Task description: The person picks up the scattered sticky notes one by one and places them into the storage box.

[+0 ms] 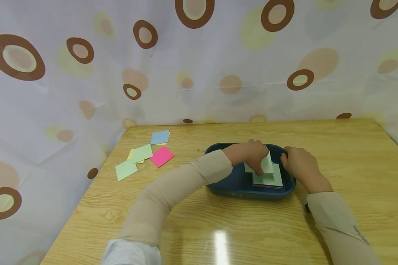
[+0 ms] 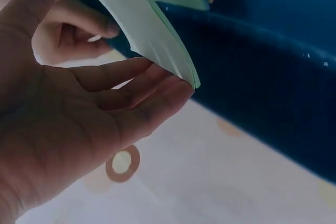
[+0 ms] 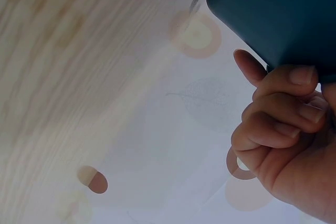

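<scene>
My left hand [image 1: 251, 154] reaches over a dark blue oval tray [image 1: 230, 184] and pinches a thin pad of pale green sticky notes [image 1: 267, 164]. In the left wrist view the held notes [image 2: 152, 35] bend in a curve, with fingertips along their edge. Below them in the tray lies another pale green stack [image 1: 274, 178], and coloured layers show at its side. At the tray's right end, my right hand [image 1: 302, 168] grips the rim, thumb on the inner side. Its fingers [image 3: 283, 103] curl against the tray's outer wall in the right wrist view.
On the wooden table [image 1: 199, 224], loose sticky notes lie to the left: a blue one [image 1: 160, 137] over a yellow one, a pink one [image 1: 162, 156], and pale green ones [image 1: 126, 169] around another yellow one. A patterned curtain [image 1: 199, 66] hangs behind the table.
</scene>
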`<action>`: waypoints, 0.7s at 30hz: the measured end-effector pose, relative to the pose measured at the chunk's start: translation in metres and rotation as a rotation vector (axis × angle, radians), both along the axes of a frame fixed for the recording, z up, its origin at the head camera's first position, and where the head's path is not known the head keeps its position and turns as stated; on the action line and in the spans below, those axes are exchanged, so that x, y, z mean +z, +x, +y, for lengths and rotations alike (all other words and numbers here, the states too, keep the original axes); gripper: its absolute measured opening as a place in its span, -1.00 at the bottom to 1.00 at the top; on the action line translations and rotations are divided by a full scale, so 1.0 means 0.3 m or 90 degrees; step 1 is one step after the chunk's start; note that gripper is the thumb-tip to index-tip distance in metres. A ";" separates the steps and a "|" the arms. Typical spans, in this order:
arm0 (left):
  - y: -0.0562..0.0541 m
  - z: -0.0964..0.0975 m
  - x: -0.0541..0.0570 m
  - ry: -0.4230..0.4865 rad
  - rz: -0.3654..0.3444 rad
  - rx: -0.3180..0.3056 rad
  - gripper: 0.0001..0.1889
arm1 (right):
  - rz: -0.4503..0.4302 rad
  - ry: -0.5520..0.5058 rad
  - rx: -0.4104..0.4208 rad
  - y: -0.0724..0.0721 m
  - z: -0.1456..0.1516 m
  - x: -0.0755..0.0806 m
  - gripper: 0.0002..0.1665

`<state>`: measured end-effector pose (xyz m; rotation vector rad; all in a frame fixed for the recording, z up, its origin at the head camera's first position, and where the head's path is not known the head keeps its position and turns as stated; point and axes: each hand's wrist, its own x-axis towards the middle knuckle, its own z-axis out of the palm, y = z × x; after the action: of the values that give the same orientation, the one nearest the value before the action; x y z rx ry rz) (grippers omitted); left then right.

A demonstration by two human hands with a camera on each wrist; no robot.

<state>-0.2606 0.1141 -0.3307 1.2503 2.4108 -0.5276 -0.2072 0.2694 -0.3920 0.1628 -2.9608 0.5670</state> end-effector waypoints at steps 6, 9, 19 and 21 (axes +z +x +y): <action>0.012 0.050 -0.033 -0.024 -0.028 -0.012 -0.49 | -0.007 -0.005 0.003 0.002 0.002 0.000 -0.67; 0.015 0.063 -0.042 -0.030 -0.033 -0.007 -0.48 | -0.021 -0.005 0.002 -0.001 0.002 0.001 -0.69; 0.027 0.081 -0.076 -0.052 0.001 -0.022 -0.35 | -0.035 -0.005 -0.004 -0.008 0.006 -0.004 -0.66; 0.028 0.083 -0.082 -0.053 0.003 -0.023 -0.33 | -0.034 -0.006 -0.005 -0.007 0.006 -0.004 -0.65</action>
<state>-0.2524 0.1389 -0.3554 1.2615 2.3480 -0.6350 -0.2094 0.2714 -0.3932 0.1383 -3.0079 0.5925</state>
